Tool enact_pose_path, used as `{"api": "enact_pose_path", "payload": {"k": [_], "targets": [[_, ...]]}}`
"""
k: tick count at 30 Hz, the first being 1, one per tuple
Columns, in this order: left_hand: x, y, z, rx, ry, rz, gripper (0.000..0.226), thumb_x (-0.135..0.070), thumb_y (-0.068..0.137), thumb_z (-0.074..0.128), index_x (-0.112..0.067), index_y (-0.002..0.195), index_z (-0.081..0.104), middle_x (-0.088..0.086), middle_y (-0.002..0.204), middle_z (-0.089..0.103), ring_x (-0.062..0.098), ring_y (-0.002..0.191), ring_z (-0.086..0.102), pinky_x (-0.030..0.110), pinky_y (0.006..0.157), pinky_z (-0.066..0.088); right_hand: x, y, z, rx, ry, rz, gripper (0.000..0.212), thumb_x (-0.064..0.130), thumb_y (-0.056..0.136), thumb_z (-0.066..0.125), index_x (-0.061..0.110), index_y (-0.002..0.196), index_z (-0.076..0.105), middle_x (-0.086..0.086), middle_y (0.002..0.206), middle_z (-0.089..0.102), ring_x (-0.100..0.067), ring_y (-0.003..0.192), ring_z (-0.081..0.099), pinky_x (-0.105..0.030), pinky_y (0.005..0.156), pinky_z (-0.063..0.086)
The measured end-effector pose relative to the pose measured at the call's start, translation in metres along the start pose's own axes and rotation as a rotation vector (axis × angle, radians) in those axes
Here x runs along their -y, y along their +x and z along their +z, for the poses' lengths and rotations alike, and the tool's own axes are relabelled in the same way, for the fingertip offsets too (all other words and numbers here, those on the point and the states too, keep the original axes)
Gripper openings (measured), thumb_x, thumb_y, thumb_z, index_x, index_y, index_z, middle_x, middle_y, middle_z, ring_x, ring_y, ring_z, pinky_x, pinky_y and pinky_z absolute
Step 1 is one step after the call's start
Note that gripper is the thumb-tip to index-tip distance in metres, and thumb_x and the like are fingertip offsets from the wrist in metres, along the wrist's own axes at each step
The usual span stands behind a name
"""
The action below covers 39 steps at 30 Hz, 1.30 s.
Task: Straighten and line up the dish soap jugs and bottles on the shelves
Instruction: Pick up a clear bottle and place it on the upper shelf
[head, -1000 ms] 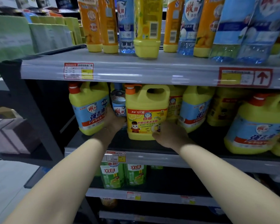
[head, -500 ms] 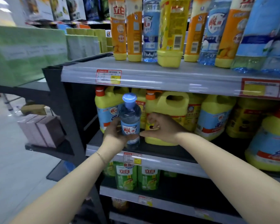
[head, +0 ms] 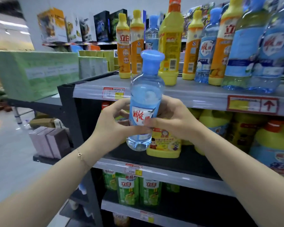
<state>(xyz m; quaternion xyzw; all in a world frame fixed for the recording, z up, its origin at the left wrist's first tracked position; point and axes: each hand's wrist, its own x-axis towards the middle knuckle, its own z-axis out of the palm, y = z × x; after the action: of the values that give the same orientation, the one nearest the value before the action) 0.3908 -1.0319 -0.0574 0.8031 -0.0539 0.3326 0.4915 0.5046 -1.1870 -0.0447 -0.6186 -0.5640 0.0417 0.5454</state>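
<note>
Relocation seems the step in hand: left hand [head: 111, 126] and right hand [head: 174, 122] both grasp the blue bottle [head: 145, 102], held upright in front of the shelves. Next it probably needs setting on the upper shelf [head: 195, 95] beside matching bottles [head: 206, 51].

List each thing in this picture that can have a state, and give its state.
Blue bottle: upright, cap on, held in the air.
Left hand: grips the blue bottle.
Right hand: grips the blue bottle.
Yellow jug: standing upright on the middle shelf.
Orange bottles: upright on the top shelf, caps on.
Green bottles: upright on the lower shelf.
</note>
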Motion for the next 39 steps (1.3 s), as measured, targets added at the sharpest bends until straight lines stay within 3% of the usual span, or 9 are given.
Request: {"api": "enact_pose_path", "payload": {"k": [5,11,17,20,24,26,29,33,39], "targets": [[-0.030,0.023,0.028,0.155,-0.159,0.044,0.070,-0.021,0.062,0.086,-0.019,0.127,0.059,0.003,0.116,0.068,0.023,0.105,0.066,0.049,0.086,0.056,0.035,-0.013,-0.046,-0.043,0.088,0.017,0.030,0.011,0.080,0.064,0.010,0.110,0.062,0.005,0.101,0.073,-0.015,0.097,0.069,-0.024,0.077,0.054],[-0.069,0.063,0.091,0.136,-0.328,0.057,0.058,-0.005,0.066,0.084,-0.012,0.119,0.064,0.003,0.108,0.070,0.009,0.075,0.069,0.026,0.068,0.056,0.061,-0.030,-0.101,-0.249,-0.009,0.005,0.031,0.017,0.082,0.060,0.008,0.111,0.060,0.002,0.095,0.074,-0.015,0.090,0.070,-0.024,0.071,0.055],[-0.106,0.115,0.141,0.071,-0.497,0.086,0.050,-0.009,0.072,0.083,-0.008,0.118,0.063,0.008,0.109,0.068,0.023,0.084,0.073,0.038,0.075,0.060,0.078,-0.024,-0.147,-0.628,-0.141,-0.060,0.018,0.028,0.084,0.065,0.020,0.094,0.052,-0.005,0.077,0.071,-0.013,0.063,0.064,-0.026,0.060,0.051],[-0.114,0.142,0.165,0.014,-0.497,0.105,0.053,-0.011,0.069,0.085,-0.008,0.117,0.064,0.006,0.108,0.067,0.013,0.082,0.070,0.023,0.067,0.057,0.079,-0.020,-0.170,-0.708,-0.205,-0.049,0.013,0.028,0.090,0.063,0.020,0.100,0.063,-0.003,0.080,0.072,-0.010,0.068,0.068,-0.024,0.062,0.052],[-0.106,0.168,0.198,0.021,-0.443,0.098,0.047,-0.013,0.068,0.086,-0.010,0.111,0.068,0.003,0.101,0.069,0.016,0.093,0.069,0.028,0.077,0.059,0.065,-0.023,-0.192,-0.684,-0.176,0.013,0.018,0.024,0.092,0.061,0.017,0.108,0.066,0.005,0.090,0.074,-0.011,0.085,0.070,-0.023,0.070,0.054],[-0.104,0.174,0.210,0.035,-0.413,0.095,0.043,-0.011,0.071,0.084,-0.010,0.111,0.068,0.001,0.097,0.068,0.009,0.085,0.067,0.023,0.074,0.058,0.054,-0.027,-0.197,-0.680,-0.275,0.019,0.026,0.027,0.088,0.066,0.020,0.114,0.065,-0.001,0.102,0.072,-0.021,0.097,0.067,-0.033,0.082,0.056],[-0.104,0.179,0.223,0.039,-0.338,0.130,0.049,-0.017,0.069,0.086,-0.013,0.113,0.066,-0.002,0.101,0.068,-0.002,0.084,0.061,0.014,0.070,0.054,0.043,-0.034,-0.203,-0.708,-0.302,-0.013,0.031,0.023,0.088,0.067,0.020,0.119,0.061,-0.005,0.109,0.068,-0.021,0.102,0.065,-0.030,0.084,0.055],[-0.103,0.180,0.232,0.045,-0.282,0.126,0.054,-0.028,0.063,0.089,-0.020,0.109,0.062,-0.002,0.104,0.062,0.012,0.094,0.063,0.026,0.077,0.057,0.030,-0.041,-0.210,-0.736,-0.454,-0.019,0.037,0.041,0.086,0.065,0.026,0.119,0.059,-0.008,0.110,0.061,-0.019,0.101,0.061,-0.032,0.085,0.054],[-0.103,0.182,0.238,0.053,-0.243,0.194,0.045,-0.024,0.073,0.084,-0.013,0.112,0.065,-0.002,0.099,0.062,0.007,0.081,0.060,0.013,0.066,0.052,0.012,-0.041,-0.219,-0.878,-0.779,-0.041,0.037,0.038,0.101,0.036,0.012,0.120,0.055,-0.007,0.097,0.049,0.003,0.088,0.044,-0.009,0.080,0.038]]}}
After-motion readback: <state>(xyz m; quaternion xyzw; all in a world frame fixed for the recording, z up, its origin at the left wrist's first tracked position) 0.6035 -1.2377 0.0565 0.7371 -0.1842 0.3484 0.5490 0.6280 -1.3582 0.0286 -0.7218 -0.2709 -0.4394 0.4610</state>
